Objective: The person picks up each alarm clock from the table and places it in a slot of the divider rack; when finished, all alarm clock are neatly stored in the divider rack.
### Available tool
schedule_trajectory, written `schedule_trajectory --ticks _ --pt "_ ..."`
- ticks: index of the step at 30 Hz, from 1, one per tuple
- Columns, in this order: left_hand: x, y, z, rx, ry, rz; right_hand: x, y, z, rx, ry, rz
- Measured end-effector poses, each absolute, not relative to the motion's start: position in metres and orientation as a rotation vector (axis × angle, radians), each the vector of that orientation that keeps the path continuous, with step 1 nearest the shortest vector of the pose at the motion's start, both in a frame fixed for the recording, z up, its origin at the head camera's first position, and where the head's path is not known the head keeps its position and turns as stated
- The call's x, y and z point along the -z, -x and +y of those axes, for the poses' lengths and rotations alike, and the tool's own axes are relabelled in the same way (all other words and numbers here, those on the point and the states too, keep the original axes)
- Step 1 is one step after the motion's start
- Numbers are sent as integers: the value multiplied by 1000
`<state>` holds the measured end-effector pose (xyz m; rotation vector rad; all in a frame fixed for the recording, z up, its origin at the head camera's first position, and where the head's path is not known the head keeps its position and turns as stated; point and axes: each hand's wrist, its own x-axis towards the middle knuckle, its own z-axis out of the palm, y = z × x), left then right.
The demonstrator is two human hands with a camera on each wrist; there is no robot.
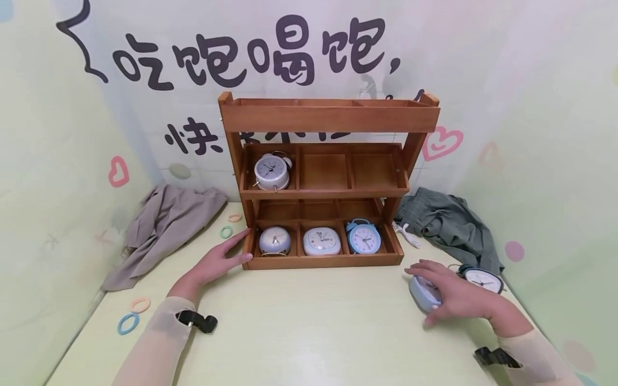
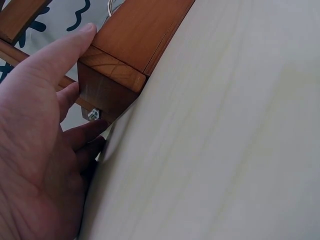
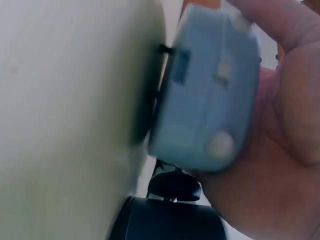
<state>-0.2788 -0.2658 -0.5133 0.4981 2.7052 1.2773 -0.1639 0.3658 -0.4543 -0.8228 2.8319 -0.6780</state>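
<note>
In the head view my left hand [image 1: 217, 265] touches the lower left end of a brown wooden shelf rack [image 1: 328, 261]. The left wrist view has its thumb [image 2: 75, 42] at a corner of the wood, the other fingers along the end panel. At the right my right hand [image 1: 456, 292] holds a tilted light-blue clock [image 1: 422, 295]. The clock's rounded side with white knobs [image 3: 220, 145] lies against the palm in the right wrist view; most fingers are hidden there. Beside this hand is a dark twin-bell alarm clock [image 1: 483, 280].
Lower compartments hold a round lavender clock [image 1: 274, 241], a white oval-shaped clock [image 1: 321, 241] and a blue alarm clock [image 1: 364, 238]. A white alarm clock [image 1: 272, 171] sits on the middle tier. Grey-brown cloth [image 1: 169, 228], dark cloth [image 1: 449, 222] and several rings [image 1: 127, 324] lie around.
</note>
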Motion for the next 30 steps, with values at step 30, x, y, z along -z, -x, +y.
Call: schedule_trajectory --ticks 30 --pt "514 279 -266 -1266 -507 2718 328 257 235 984 1272 3143"
